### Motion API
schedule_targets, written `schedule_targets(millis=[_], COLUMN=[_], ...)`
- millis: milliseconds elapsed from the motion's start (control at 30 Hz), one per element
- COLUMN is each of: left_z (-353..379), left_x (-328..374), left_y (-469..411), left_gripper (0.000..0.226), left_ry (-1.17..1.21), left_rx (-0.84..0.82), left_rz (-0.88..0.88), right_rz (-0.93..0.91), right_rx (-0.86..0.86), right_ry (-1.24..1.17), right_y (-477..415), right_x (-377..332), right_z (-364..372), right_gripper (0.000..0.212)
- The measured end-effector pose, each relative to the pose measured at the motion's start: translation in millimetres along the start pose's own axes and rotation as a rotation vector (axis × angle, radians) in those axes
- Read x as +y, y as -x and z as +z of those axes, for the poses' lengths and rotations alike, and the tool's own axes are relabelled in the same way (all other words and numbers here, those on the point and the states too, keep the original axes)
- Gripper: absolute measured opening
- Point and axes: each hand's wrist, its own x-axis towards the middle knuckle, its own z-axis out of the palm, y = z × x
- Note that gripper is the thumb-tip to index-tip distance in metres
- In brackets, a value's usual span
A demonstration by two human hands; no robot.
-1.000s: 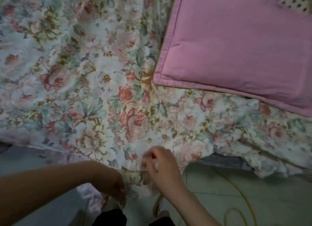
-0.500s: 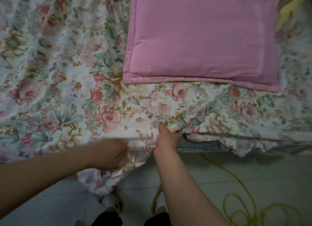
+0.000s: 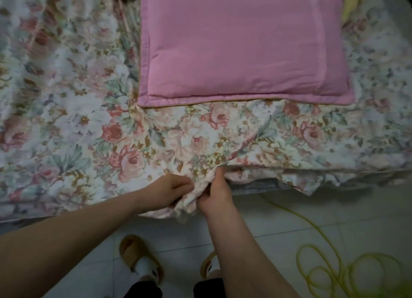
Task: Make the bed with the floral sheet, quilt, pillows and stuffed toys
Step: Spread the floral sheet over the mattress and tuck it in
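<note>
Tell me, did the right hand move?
Yes. The right hand slid rightward along the floral sheet, from below the left corner of the pink pillow toward its middle.

Left hand [image 3: 169,191], right hand [image 3: 215,195] grip sheet [image 3: 89,124].

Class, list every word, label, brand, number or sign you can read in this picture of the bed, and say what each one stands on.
No readable text appears anywhere in this view.
floral sheet: a printed flower pattern only, no words.
pink pillow: plain fabric, no label showing.
sock: a small dark mark, too blurred to read as text.
</note>
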Motion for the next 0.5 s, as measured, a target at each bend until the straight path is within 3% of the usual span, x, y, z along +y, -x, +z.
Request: schedule_targets(millis=[133, 200, 267, 300, 333, 400, 467, 500], left_z=[-13.8, -19.1, -26.0, -24.5, -16.0, 10.2, 36.8, 46.0], left_x=[-0.6, 3.3, 6.6, 9.3, 17.8, 53.5, 92.8, 109.0], left_y=[-3.0, -8.2, -14.9, -17.9, -19.9, -26.2, -41.9, -55.3], left_gripper=[0.027, 0.019, 0.014, 0.018, 0.024, 0.032, 0.039, 0.035], left_ry=[0.291, 0.322, -0.202, -0.450, -0.537, -0.377, -0.309, -0.386], left_rx=[-0.045, -0.110, -0.032, 0.137, 0.269, 0.272, 0.094, -0.026], left_rz=[-0.159, -0.213, -0.152, -0.097, 0.076, 0.296, 0.251, 0.176], right_rz=[0.046, -0.003, -0.152, -0.221, -0.308, -0.652, -1.163, -1.286], right_rx=[-0.060, -0.070, 0.025, 0.098, 0.203, 0.429, 0.544, 0.500], right_ry=[-0.019, -0.025, 0.013, 0.077, 0.203, 0.618, 1.000, 1.105], right_y=[-5.7, 0.3, 9.9, 17.1, 23.9, 36.7, 37.4, 32.8], right_x=[-1.4, -6.5, -9.0, -10.2, -7.0, 3.5, 12.7, 14.9], right_z=[-13.7, -29.1, -48.8, -58.4, -67.4, -80.9, -91.6, -95.0], right_gripper=[0.081, 0.079, 0.058, 0.045, 0.033, 0.026, 0.029, 0.030])
